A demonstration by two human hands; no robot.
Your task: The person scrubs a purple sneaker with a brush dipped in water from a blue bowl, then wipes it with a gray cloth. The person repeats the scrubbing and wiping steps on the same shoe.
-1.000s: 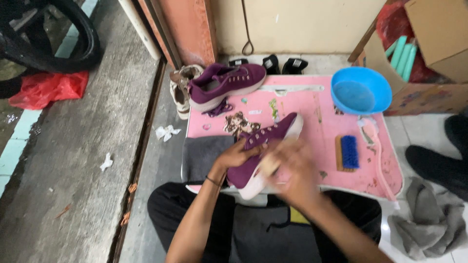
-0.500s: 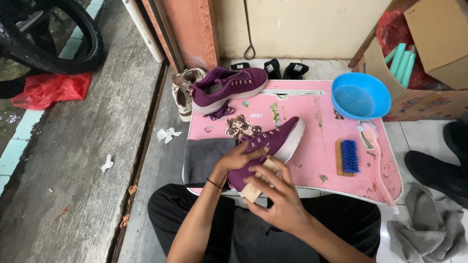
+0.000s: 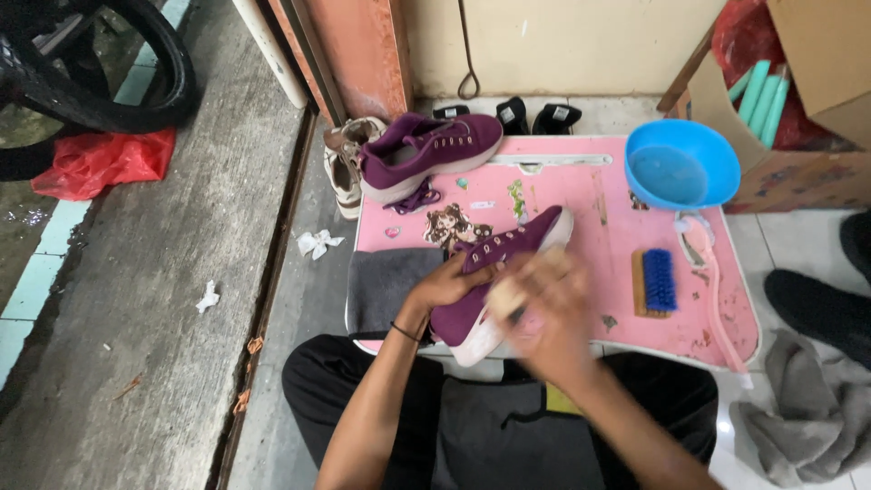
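A purple sneaker (image 3: 508, 249) with a white sole lies across the pink low table (image 3: 581, 195). My left hand (image 3: 449, 283) grips its heel end from the left. My right hand (image 3: 543, 308) is blurred over the shoe's side and holds a small pale block against it. A second purple sneaker (image 3: 426, 154) sits at the table's far left corner with a loose purple lace beside it. A dark grey cloth (image 3: 386, 286) lies under my left wrist.
A blue bowl (image 3: 682, 163) of water sits at the far right of the table. A blue-bristled wooden brush (image 3: 653, 281) and a pale toothbrush (image 3: 712, 290) lie to the right. Cardboard box (image 3: 798, 118) at right, grey rag (image 3: 807, 417) on the floor, beige shoe (image 3: 343, 168) left.
My right hand has moved up from the shoe's near end onto its side, now motion-blurred. The left hand keeps its hold on the shoe.
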